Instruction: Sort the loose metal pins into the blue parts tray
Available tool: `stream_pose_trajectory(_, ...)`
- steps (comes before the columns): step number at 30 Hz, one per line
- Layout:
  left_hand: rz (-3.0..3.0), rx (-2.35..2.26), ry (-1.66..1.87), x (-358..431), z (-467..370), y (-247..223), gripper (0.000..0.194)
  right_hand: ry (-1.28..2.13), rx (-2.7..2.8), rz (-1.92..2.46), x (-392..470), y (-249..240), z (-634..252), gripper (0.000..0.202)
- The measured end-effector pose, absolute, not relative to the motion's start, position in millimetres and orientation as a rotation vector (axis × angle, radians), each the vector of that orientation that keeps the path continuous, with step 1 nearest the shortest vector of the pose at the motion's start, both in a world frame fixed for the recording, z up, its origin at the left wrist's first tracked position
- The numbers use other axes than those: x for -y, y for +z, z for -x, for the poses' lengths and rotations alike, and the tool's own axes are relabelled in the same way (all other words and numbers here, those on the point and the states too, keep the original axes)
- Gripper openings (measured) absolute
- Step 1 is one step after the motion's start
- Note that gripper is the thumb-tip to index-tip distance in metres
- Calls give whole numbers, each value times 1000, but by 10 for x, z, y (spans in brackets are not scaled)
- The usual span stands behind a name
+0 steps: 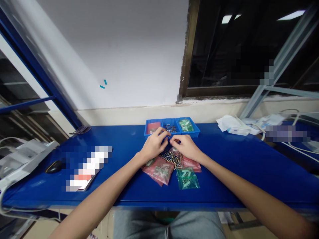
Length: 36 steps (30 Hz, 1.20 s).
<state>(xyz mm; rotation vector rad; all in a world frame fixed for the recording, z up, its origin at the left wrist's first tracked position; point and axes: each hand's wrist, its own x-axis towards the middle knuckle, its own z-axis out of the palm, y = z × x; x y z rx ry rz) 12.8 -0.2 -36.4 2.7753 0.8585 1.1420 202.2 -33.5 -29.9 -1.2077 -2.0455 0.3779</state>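
My left hand is closed in a pinch above the middle of the table, with a thin metal pin showing at its fingertips. Close beside it, the fingers of my right hand are pinched together; what they hold is too small to make out. Beneath both hands lies a loose pile of thin metal pins, some silvery and some brassy. Around the pile are a pink plastic bag of small parts, another pink bag partly under my right hand, and a green bag with pale pieces.
Behind my hands stands a blue tray with three compartments holding a pink bag, metal pins and a green bag. On the blue table are a dark mouse at left and white packaging with cables at right.
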Motion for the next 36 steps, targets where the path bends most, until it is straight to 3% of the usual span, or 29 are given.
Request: stream_pose_trajectory(36,-2937,-886,940,-120,-35,-366,14,333,2068,1206,316,-348,-2058,18)
